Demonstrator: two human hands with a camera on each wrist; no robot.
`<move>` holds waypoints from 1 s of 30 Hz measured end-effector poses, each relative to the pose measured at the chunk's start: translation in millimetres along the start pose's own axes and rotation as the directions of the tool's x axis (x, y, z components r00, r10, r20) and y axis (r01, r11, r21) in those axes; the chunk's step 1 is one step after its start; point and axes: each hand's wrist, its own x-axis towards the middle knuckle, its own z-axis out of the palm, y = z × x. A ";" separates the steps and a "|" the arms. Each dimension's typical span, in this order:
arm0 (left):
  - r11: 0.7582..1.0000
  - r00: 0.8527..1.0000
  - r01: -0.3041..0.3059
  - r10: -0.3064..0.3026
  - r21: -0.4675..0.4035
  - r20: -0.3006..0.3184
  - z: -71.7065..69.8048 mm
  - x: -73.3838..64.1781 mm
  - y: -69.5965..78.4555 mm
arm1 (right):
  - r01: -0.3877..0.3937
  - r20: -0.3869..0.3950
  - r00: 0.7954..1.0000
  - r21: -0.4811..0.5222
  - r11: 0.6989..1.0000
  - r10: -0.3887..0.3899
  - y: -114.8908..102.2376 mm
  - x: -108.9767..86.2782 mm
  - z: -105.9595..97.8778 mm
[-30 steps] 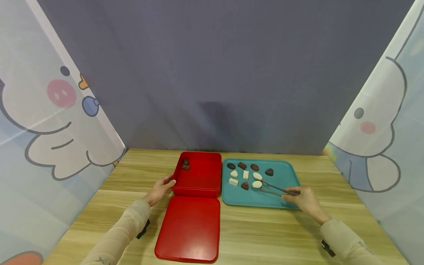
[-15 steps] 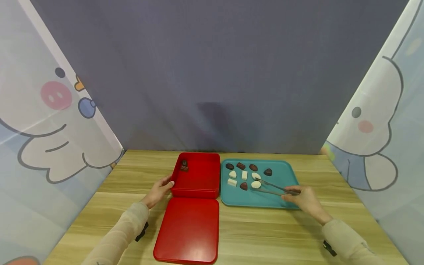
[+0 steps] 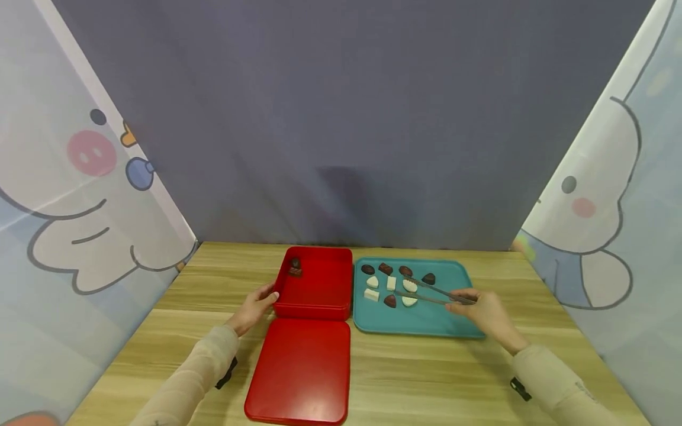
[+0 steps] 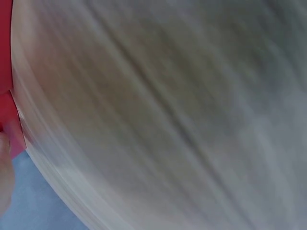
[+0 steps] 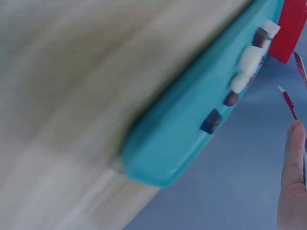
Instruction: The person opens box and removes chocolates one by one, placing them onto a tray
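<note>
My right hand holds long metal tweezers with serrated tips. Their two legs are spread above the teal tray, crossing over two white oval chocolates with nothing between the tips. Several other white and dark brown chocolates lie to the left and behind. My left hand grips the left side of the open red box, thumb at its edge and the other fingers mostly hidden. Two dark chocolates sit in the box's back left corner.
A red lid lies flat on the wooden table, right in front of the box. The tray stands close beside the box's right wall. A grey curtain hangs behind the table, with cartoon-printed sheets on both sides.
The tweezers have risen off the white oval chocolates and shifted slightly back and left. The chocolates stay on the tray. My left hand keeps its place on the red box.
</note>
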 end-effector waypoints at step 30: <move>1.000 1.000 0.011 -0.011 0.014 -0.011 -0.5 -1.5 1.4 | 0.073 0.085 0.992 0.258 0.963 -0.098 -98.4 57.4 79.2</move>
